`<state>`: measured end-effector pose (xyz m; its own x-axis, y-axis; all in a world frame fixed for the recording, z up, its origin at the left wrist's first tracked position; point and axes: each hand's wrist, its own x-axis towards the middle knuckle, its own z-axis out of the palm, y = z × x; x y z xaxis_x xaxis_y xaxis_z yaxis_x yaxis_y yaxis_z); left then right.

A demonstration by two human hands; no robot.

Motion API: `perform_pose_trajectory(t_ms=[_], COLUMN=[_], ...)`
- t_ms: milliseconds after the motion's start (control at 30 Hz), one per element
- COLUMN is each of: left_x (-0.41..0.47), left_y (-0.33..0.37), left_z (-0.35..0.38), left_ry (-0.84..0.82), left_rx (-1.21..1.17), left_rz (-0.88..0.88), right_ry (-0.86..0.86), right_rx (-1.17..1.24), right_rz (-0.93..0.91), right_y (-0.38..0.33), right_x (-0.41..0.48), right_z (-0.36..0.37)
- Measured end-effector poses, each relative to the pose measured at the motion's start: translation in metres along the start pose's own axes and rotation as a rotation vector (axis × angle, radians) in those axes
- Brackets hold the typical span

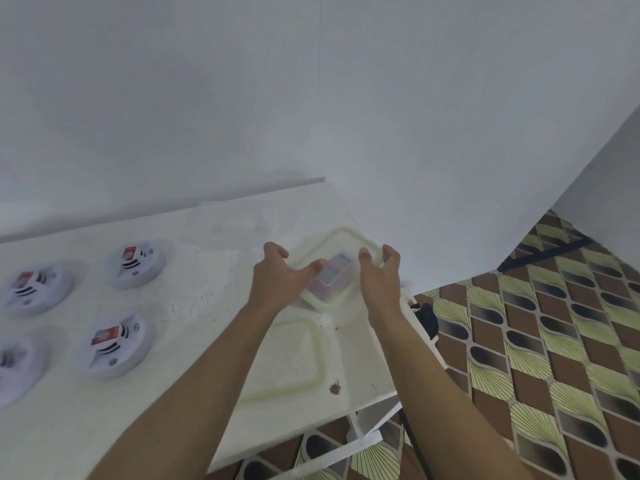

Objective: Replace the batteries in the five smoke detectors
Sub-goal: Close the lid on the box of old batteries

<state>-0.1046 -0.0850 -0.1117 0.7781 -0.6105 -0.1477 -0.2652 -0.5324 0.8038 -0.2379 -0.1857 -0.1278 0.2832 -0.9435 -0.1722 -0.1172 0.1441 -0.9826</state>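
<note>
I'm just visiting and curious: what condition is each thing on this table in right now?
Box: held by both hands, apparently closed.
Left hand: grips box.
Right hand: grips box.
Loose lid: flat on table.
Smoke detectors: four visible, lying on table.

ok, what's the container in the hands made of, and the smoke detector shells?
The container looks like clear, smooth plastic: its contents show through. The pale green lid rim is probably a rubbery seal. The smoke detectors look like white moulded plastic, going by their smooth rounded shells; blur hides the finish.
</note>
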Motion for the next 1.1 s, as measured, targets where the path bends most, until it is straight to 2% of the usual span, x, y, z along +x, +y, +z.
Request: perform_pose_trajectory(t_ms=[133, 267, 400, 533, 967, 1100], left_x=[-0.002, 0.006, 0.008, 0.007, 0.011, 0.01], left_y=[0.0, 0.001, 0.005, 0.004, -0.003, -0.001], left_z=[0.011, 0.013, 0.01, 0.008, 0.012, 0.009], left_ry=[-0.108, -0.171, -0.301, -0.407, -0.4, -0.46], left_rx=[0.018, 0.09, 0.0, -0.08, -0.164, -0.2], left_rz=[0.001, 0.112, 0.171, 0.123, 0.102, 0.091], right_ry=[-0.085, -0.184, -0.2, -0.192, -0.153, -0.172], right_rx=[-0.044, -0.037, -0.028, -0.021, -0.06, -0.059], right_rz=[0.042, 0.039, 0.019, 0.006, -0.017, 0.01], right_y=[-0.001, -0.001, 0.002, 0.001, 0.004, 0.003], right_x=[0.005, 0.016, 0.02, 0.019, 0.021, 0.023], right_z=[0.011, 0.011, 0.01, 0.011, 0.015, 0.015])
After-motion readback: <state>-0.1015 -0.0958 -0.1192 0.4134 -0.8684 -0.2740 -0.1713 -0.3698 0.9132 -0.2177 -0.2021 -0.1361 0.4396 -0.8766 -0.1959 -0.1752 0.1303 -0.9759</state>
